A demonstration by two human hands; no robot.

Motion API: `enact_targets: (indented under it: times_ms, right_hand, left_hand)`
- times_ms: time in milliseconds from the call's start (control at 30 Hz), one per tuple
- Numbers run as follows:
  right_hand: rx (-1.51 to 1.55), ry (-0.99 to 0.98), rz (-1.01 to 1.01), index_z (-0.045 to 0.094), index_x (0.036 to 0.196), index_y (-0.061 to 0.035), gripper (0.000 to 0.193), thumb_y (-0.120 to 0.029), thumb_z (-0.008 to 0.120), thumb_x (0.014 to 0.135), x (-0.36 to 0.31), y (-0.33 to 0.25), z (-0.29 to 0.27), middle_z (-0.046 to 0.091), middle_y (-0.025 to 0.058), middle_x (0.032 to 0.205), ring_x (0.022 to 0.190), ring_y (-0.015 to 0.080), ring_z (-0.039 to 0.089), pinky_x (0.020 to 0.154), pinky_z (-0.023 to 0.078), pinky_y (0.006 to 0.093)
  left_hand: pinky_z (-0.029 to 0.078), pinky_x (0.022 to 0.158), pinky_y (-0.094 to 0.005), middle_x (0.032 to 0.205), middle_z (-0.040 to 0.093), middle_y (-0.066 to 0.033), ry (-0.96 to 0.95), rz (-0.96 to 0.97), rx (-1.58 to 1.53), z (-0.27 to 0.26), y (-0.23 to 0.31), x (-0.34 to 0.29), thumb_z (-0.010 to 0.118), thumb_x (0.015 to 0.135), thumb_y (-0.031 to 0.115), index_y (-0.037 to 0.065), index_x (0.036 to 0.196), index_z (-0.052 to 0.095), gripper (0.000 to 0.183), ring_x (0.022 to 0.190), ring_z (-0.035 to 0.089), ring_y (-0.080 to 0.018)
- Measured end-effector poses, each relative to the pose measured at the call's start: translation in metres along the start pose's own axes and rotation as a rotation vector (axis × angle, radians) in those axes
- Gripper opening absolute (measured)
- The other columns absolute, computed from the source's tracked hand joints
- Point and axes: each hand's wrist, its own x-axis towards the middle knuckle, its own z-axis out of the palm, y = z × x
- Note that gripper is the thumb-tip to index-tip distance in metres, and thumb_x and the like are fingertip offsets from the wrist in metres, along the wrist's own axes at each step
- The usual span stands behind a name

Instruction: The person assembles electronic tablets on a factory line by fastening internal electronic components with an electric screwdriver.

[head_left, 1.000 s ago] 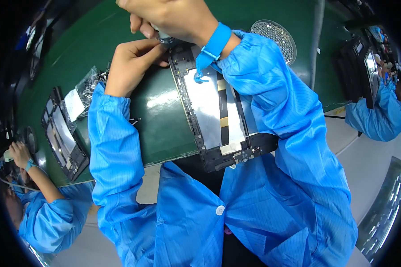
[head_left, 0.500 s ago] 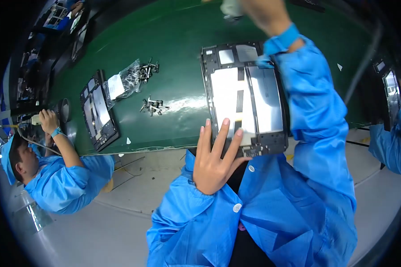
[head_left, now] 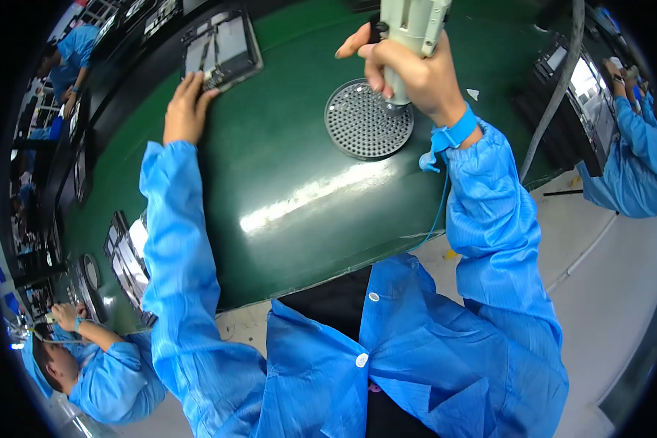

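Head view: gripping a pale handheld tool [head_left: 412,29] in the right hand [head_left: 432,77], before the edge of a round, hole-dotted dish [head_left: 361,131] with contents too small to tell. Well apart, touching the near end of a dark tablet [head_left: 223,47] on the green desk [head_left: 292,252] with the left hand [head_left: 185,113], clamped or not, impossible to tell.

Glossy table [head_left: 292,270], metal-looking dish [head_left: 365,155].
Above right of the dish, the tool [head_left: 407,25] has smooth, low-sheen plastic; upper left of the dish, the panel [head_left: 226,40] sets matt plastic-like edging around smooth, metal-looking sheet. Right of the dish, the strap [head_left: 456,133] is matt cloth; below right, the sleeve [head_left: 493,212] is satiny cloth.
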Motion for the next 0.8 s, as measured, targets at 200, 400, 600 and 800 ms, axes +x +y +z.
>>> enact_targets:
  times_ms: [200, 400, 600, 800]
  right_hand:
    - [0.085, -0.028, 0.029, 0.071, 0.080, 0.0000, 0.016, -0.015, 0.068, 0.082, 0.006, 0.009, 0.005, 0.060, 0.0046, 0.055, 0.045, 0.0087, 0.055, 0.043, 0.042, 0.0236]
    - [0.021, 0.036, 0.034, 0.070, 0.079, 0.0002, 0.014, -0.013, 0.068, 0.081, -0.001, 0.017, -0.011, 0.060, 0.0038, 0.055, 0.044, 0.0085, 0.054, 0.043, 0.043, 0.0241]
    - [0.139, -0.008, 0.078, 0.067, 0.083, 0.0028, 0.012, -0.007, 0.062, 0.087, 0.003, 0.015, 0.006, 0.061, 0.0049, 0.060, 0.047, 0.0097, 0.056, 0.042, 0.043, 0.0236]
    - [0.156, -0.012, 0.054, 0.067, 0.083, 0.0022, 0.013, -0.008, 0.063, 0.089, 0.005, 0.017, 0.001, 0.061, 0.0046, 0.058, 0.046, 0.0094, 0.056, 0.042, 0.043, 0.0231]
  left_hand:
    - [0.030, 0.113, -0.0546, 0.150, 0.043, -0.0194, -0.016, 0.067, 0.412, 0.016, -0.041, 0.032, 0.068, 0.091, 0.039, 0.014, 0.140, 0.055, 0.056, 0.135, 0.037, -0.0507]
    - [0.050, 0.084, -0.0425, 0.101, 0.063, -0.0157, -0.747, 0.382, -0.986, -0.151, 0.181, -0.023, 0.066, 0.094, 0.016, -0.001, 0.099, 0.066, 0.018, 0.093, 0.062, -0.0316]
    - [0.051, 0.088, -0.0389, 0.106, 0.064, -0.0153, -2.124, 0.204, -1.251, -0.203, 0.184, -0.177, 0.068, 0.092, 0.031, 0.003, 0.112, 0.063, 0.035, 0.101, 0.063, -0.0335]
    - [0.053, 0.073, -0.0400, 0.088, 0.070, -0.0189, -2.294, 0.312, -1.866, -0.203, 0.223, -0.254, 0.079, 0.077, 0.020, 0.000, 0.091, 0.069, 0.027, 0.082, 0.066, -0.0314]
